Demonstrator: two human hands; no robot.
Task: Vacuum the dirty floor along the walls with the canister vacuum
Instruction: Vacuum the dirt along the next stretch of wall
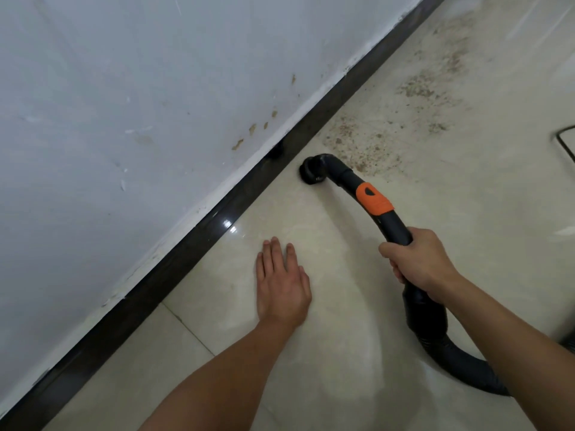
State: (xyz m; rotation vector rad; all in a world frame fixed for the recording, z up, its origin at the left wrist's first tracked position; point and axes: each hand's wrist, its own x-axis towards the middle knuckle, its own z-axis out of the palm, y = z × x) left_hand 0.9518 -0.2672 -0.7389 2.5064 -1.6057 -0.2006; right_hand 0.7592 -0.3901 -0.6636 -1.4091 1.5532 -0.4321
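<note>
My right hand grips the black curved vacuum wand, just below its orange collar. The round black nozzle sits on the cream tiled floor close to the dark baseboard. A patch of brown dirt and grit spreads over the tiles beyond the nozzle, along the wall. My left hand rests flat on the floor with straight fingers, left of the wand. The ribbed black hose curves off behind my right forearm.
A white wall with brown stains rises above the baseboard on the left. A thin dark cord or frame edge shows at the right border. A tile joint runs across the floor near my left forearm.
</note>
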